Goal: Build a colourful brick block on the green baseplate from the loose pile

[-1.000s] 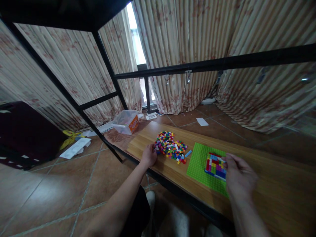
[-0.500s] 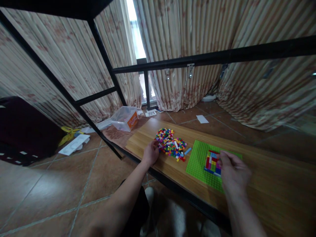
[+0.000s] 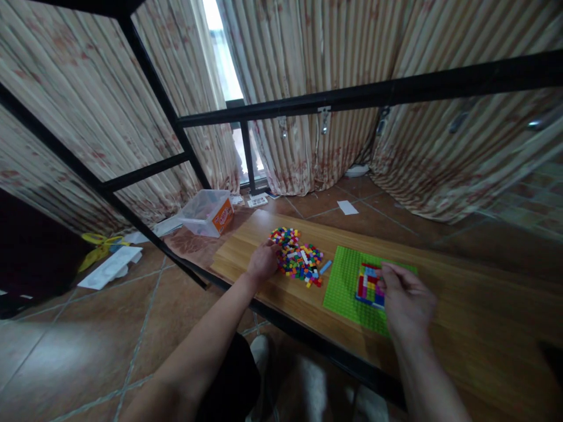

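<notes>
At the near-left edge of a pile of small toy bricks, my left hand has its fingers bent and close together against the pieces. Its fingertips are partly hidden, so whether a brick is between them is unclear. My right hand pinches with thumb and forefinger just over the right side of a multicoloured brick build. What the pinch holds is too small to make out. The build lies on a green baseplate, and the right hand covers part of both. A light-blue long brick lies between pile and baseplate.
A wooden tabletop with a dark frame carries the bricks. Beyond its left end stands a clear plastic box with an orange label. Black metal bars cross in front of curtains. Papers lie on the tiled floor.
The view has shifted slightly, so everything sits a little further left. My left hand stays at the pile and my right hand stays pinched at the build.
</notes>
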{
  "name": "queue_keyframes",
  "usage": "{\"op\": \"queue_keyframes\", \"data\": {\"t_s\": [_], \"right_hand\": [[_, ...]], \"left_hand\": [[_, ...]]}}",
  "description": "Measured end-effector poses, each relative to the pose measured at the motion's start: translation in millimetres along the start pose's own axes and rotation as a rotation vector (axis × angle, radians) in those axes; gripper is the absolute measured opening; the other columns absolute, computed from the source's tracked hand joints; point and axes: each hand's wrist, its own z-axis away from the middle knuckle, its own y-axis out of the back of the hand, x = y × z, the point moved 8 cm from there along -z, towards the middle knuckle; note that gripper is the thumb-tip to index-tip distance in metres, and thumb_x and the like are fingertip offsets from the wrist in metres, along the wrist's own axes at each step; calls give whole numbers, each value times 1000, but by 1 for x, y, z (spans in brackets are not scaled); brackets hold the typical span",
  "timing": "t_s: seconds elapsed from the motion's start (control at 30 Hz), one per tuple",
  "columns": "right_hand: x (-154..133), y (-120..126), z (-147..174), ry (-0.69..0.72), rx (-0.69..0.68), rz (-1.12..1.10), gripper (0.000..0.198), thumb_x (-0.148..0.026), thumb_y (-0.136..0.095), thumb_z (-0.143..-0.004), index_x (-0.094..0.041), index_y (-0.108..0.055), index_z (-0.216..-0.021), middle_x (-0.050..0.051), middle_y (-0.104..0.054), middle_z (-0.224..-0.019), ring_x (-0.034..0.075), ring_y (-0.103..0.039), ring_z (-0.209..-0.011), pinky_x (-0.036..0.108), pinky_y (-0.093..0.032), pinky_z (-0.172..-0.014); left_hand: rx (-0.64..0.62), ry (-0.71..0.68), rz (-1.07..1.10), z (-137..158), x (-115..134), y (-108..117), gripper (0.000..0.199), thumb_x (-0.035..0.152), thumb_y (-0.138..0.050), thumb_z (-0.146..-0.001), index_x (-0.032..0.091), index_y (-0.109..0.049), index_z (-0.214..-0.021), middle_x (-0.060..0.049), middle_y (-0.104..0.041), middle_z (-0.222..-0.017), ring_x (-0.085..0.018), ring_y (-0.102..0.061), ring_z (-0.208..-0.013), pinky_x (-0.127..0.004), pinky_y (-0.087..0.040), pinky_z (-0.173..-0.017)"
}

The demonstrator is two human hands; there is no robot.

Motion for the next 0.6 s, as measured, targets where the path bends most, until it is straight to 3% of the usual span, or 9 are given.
{"op": "queue_keyframes", "data": {"t_s": [0.1, 0.2, 0.3, 0.43, 0.5, 0.6], "right_hand": [[-2, 2, 0, -8, 0, -2, 33, -44, -69, -71, -15, -73, -88, 4, -70, -70, 12, -56, -53, 25, -46, -52], [-3, 5, -1, -20, 13, -8, 35, -45, -70, -71, -15, -73, -90, 4, -70, -71, 12, -56, -52, 25, -46, -52], [-9, 3, 0, -3, 8, -4, 36, -47, -70, -72, -16, -73, -88, 4, -70, -71, 13, -58, -55, 26, -47, -53], [-24, -19, 17, 24, -128, 3, 34, -49, -67, -75, -17, -72, -85, 4, -72, -74, 15, -63, -65, 27, -49, -60], [-30, -39, 32, 21, -256, -7, 33, -49, -66, -76, -18, -72, -87, 4, -72, -76, 15, -63, -66, 27, -50, -61], [-32, -69, 52, -29, -436, -90, 33, -48, -66, -78, -19, -71, -93, 4, -73, -83, 17, -66, -74, 28, -52, -66]], "left_hand": [[6, 6, -9, 2, 0, 9, 22, 13, -50, -86, 20, -71, -91, -9, -66, -104, -21, -61, -100, -28, -46, -91], [92, 50, 87, 6, 3, 25, 15, 15, -55, -84, 20, -70, -86, -7, -67, -94, -20, -62, -91, -28, -46, -86], [200, 145, 517, 15, 14, 33, 6, 21, -63, -80, 18, -68, -80, -2, -65, -75, -15, -60, -72, -26, -48, -73], [29, 222, 1322, 29, 58, 4, 27, 38, -77, -70, 15, -68, -83, 1, -65, -71, -10, -59, -62, -23, -50, -65], [-46, 249, 1517, 36, 81, -8, 34, 38, -82, -64, 15, -69, -85, 0, -66, -72, -9, -61, -63, -22, -50, -63], [-118, 264, 1634, 42, 102, -20, 35, 35, -84, -62, 14, -69, -85, 0, -67, -72, -9, -61, -62, -21, -51, -63]]}}
